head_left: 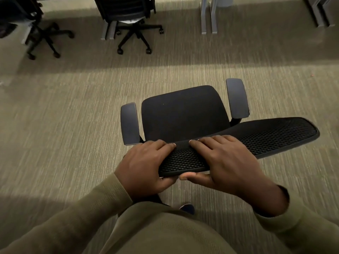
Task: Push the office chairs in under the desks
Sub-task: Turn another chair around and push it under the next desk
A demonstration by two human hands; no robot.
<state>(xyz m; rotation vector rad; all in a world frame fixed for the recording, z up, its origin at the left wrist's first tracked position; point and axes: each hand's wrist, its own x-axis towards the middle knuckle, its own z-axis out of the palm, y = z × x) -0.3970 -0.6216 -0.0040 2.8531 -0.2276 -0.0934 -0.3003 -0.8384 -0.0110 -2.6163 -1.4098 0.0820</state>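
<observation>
**Both hands grip the chair back on open carpet**

The landmark is the black office chair with a fabric seat and a mesh backrest [183, 116], standing in the middle of a grey-green carpet with a fine streaked weave [64, 116].

Far to its upper left, a black swivel chair with a five-star castor base [44, 36] stands in shadow at the frame's edge. Straight beyond the near chair, slightly left, a second black office chair with a slatted back [126, 10] sits close against grey metal desk legs [108, 32], its castors out on the carpet. A band of shadow runs across the floor between that row and the near chair.

The near chair is well apart from every desk. Its two dark padded armrests [129, 123] flank the seat, and its backrest top edge points towards the camera.

The left hand [145, 165] is wrapped over the left end of the backrest's top edge, fingers curled on the mesh and thumb underneath. The right hand [225, 162] clasps the same edge just beside it, fingers flat on top and thumb pressed below. Olive knitted sleeves [73, 217] cover both arms.

Beyond the chair to the upper right, more pale grey desk legs [209, 17] stand on the carpet, with a darker pair at the far corner.
</observation>
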